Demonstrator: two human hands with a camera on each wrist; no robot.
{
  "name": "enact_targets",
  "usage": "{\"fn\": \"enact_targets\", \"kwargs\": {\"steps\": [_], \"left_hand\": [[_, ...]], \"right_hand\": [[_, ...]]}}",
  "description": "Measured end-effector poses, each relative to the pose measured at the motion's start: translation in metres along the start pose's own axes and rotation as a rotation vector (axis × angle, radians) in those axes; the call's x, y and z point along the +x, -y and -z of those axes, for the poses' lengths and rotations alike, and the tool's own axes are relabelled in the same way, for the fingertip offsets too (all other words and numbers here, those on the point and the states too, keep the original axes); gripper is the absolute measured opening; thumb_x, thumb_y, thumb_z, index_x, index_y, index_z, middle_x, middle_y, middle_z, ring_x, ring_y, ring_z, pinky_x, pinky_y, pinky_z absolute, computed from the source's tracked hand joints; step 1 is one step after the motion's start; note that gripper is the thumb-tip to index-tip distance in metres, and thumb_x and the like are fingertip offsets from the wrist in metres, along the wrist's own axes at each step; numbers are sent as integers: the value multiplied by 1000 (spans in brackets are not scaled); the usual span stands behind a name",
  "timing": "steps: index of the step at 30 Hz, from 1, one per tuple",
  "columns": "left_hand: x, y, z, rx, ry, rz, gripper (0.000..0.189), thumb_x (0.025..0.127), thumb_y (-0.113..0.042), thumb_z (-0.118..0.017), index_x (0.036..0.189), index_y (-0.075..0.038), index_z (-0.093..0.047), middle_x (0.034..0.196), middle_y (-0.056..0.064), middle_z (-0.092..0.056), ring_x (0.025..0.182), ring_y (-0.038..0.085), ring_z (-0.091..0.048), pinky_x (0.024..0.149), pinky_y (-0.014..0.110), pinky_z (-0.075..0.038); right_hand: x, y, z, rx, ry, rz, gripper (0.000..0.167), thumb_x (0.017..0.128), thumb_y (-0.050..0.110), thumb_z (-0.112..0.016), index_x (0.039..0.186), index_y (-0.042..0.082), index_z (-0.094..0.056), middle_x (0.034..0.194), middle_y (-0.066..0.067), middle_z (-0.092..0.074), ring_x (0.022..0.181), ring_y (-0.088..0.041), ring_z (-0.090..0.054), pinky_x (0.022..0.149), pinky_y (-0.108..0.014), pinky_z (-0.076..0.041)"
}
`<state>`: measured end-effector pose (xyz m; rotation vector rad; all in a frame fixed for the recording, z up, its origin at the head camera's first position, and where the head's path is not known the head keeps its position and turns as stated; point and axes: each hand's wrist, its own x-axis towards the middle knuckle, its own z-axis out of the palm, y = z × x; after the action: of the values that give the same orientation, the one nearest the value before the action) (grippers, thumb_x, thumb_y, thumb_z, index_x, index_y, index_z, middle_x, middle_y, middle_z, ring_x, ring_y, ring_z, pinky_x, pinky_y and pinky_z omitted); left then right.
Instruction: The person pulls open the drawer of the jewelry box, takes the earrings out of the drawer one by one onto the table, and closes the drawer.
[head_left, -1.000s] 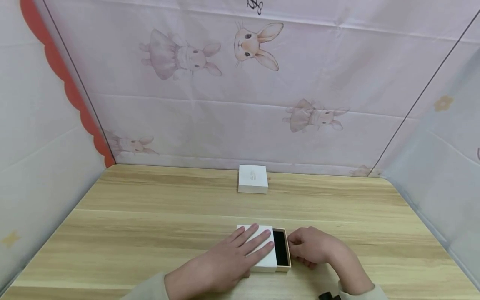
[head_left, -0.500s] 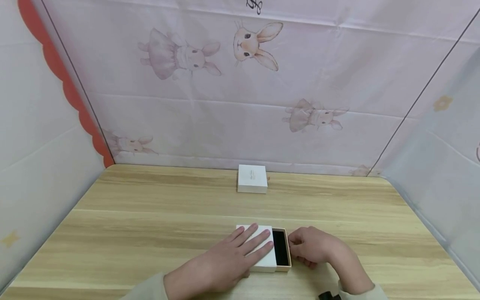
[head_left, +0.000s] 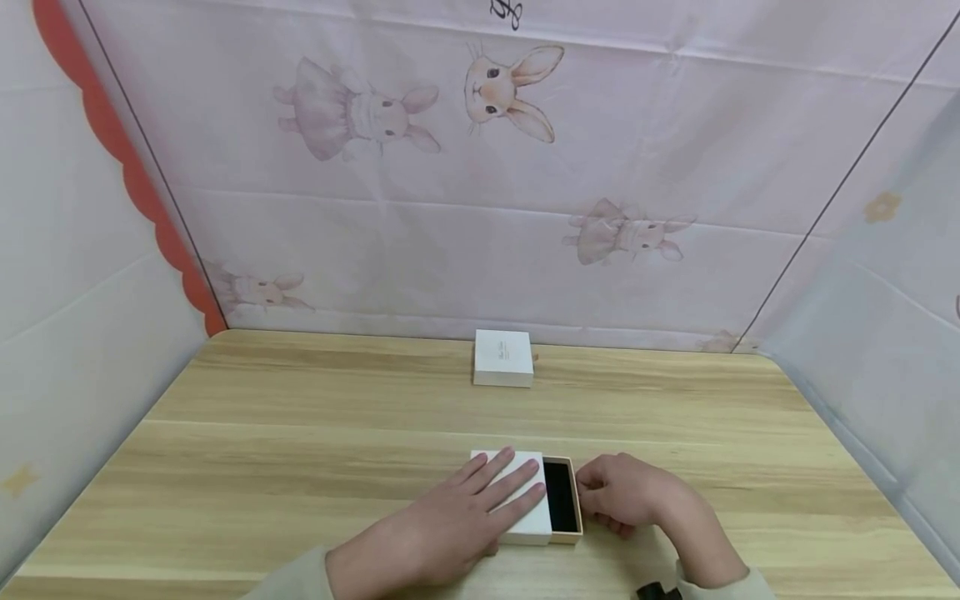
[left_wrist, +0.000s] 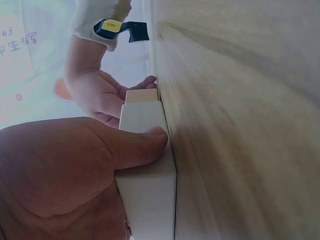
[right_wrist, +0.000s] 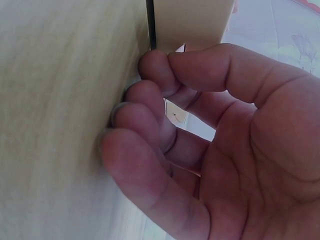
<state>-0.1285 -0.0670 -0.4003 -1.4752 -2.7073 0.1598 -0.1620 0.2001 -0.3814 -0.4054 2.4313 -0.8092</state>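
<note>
A white drawer box lies on the wooden table with its drawer partly out to the right, showing a black lining. My left hand lies over the white sleeve, fingers spread across its top. In the left wrist view, the thumb presses the sleeve's near side. My right hand is at the drawer's outer end. Seen from the right wrist, its thumb and index finger pinch together right at the tan drawer end, with the other fingers curled; what lies between the fingertips is hidden.
A second white box with small lettering and a small tab at its right side stands near the table's back edge. Rabbit-printed cloth hangs behind the table. A black device sits by the right wrist.
The drawer has slid slightly farther out of the sleeve to the right, widening the black strip. Both hands keep nearly the same place and pose.
</note>
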Motion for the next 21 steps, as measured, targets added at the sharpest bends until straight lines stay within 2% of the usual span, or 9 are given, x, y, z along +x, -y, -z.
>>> {"fn": "enact_targets", "kwargs": {"steps": [11,21], "left_hand": [[0,-1,-5,7,14,0,70,103,-34,-51,162,-21,-15,169,4,-11,153,31,-15,120,46,-28],[1,0,-1,3,19,8,70,103,-33,-51,162,-21,-14,169,4,-9,154,31,-14,121,47,-26]], "right_hand": [[0,-3,-2,14,11,-12,21,92,9,-58,71,8,-58,63,-2,-58,53,-16,-55,48,-33,-50],[2,-2,1,-6,10,-22,22,92,9,-56,70,7,-57,63,-3,-58,52,-16,-55,48,-33,-50]]}}
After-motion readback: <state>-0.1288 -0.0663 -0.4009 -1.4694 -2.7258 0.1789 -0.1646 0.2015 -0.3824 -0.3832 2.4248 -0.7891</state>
